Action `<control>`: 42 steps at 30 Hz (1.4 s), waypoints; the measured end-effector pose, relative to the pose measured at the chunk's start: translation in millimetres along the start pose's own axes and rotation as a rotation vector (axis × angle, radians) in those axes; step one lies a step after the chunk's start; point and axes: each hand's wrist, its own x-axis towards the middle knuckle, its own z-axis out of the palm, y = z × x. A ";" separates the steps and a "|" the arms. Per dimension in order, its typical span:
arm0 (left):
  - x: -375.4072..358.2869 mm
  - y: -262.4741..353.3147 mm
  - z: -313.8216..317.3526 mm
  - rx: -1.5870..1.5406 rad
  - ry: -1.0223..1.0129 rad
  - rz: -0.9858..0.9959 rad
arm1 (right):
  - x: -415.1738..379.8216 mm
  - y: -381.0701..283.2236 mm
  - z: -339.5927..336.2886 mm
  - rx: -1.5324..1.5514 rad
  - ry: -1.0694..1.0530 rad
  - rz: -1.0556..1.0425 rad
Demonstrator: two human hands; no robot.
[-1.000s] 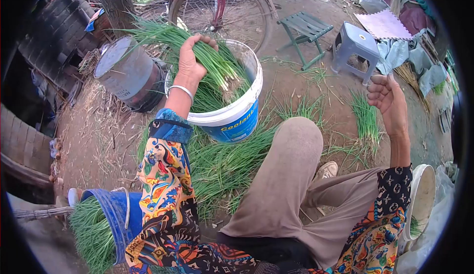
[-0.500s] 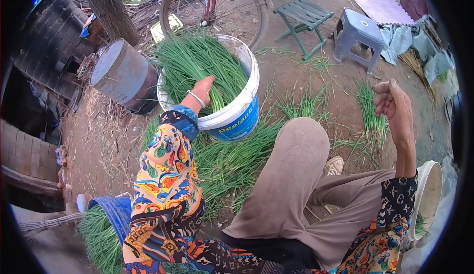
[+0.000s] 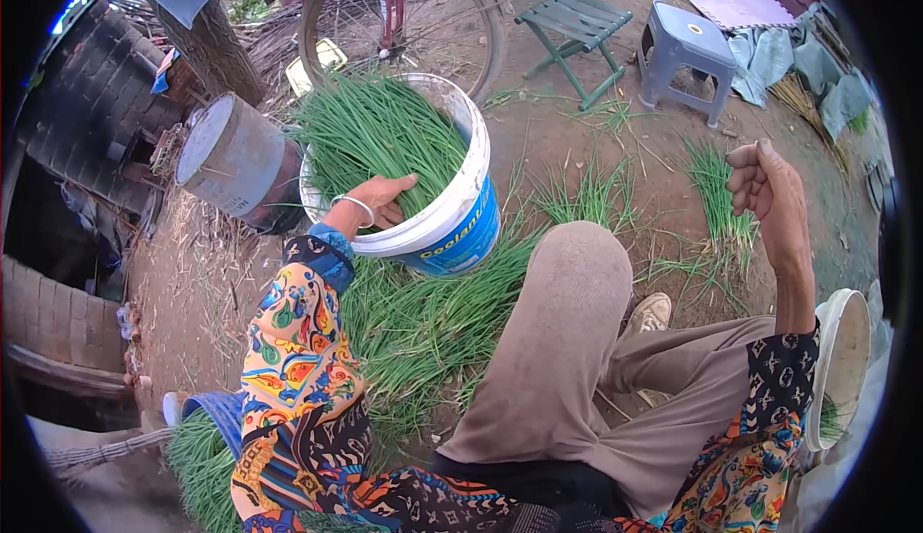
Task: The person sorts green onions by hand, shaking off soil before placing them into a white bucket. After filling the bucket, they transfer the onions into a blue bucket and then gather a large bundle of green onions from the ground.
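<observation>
My left hand [image 3: 381, 202] is at the near rim of a white bucket [image 3: 478, 153] with a blue label. Its fingers are stretched out over the long thin scallions [image 3: 385, 134] piled inside, gripping none of them. A white bangle circles that wrist. My right hand [image 3: 766, 190] is raised on the right, palm inward, its fingers loosely curled and holding nothing. Below it in the view, a bunch of scallions [image 3: 716, 197] lies on the soil. More scallions [image 3: 437, 326] spread over the ground between the bucket and my bent knee.
A blue bucket [image 3: 219, 418] of scallions lies tipped at lower left. Another white bucket [image 3: 846, 350] stands by my right side. Beyond are a rusty metal drum [image 3: 231, 163], a bicycle wheel [image 3: 495, 38], a green folding stool [image 3: 577, 24] and a grey plastic stool [image 3: 687, 52].
My left hand has let go of the scallions in the bucket and drawn back toward the near rim, fingers straightening. My right hand stays raised, and the view has shifted slightly.
</observation>
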 end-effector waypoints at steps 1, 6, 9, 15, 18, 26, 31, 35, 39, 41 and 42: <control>15.1 -3.6 0.0 -0.055 0.019 -0.005 | 0.1 -0.9 1.1 -0.006 0.003 0.001; 20.3 2.4 -1.8 -0.374 -0.083 -0.078 | -1.8 -0.5 0.9 -0.037 -0.001 -0.011; 30.6 4.2 -3.2 -0.439 -0.135 -0.154 | -1.5 0.4 -0.2 -0.082 0.003 -0.010; 63.6 -9.2 -7.9 -0.311 -0.146 -0.220 | 0.0 0.9 4.7 -0.124 0.027 -0.001; 78.1 -10.4 -12.3 -0.148 -0.136 -0.204 | 2.0 -0.1 7.2 -0.130 0.007 -0.008; 49.8 9.8 -7.9 0.601 0.143 -0.083 | 1.0 0.2 4.1 -0.116 -0.004 -0.008; -24.3 30.0 -0.5 0.726 0.209 0.193 | 1.8 5.8 -4.9 -0.100 0.068 -0.014; -9.0 19.2 -11.3 0.414 0.180 0.413 | 4.1 5.1 -4.4 -0.065 0.056 -0.057; 14.5 -0.8 -11.2 0.661 0.155 0.363 | 1.0 1.6 -11.1 -0.075 0.013 -0.143; -12.0 24.2 2.9 0.756 0.213 0.340 | -4.7 -4.7 -29.7 0.001 0.008 -0.220; -24.4 34.9 13.2 0.712 0.368 0.550 | -11.4 -10.2 -35.0 0.033 0.091 -0.198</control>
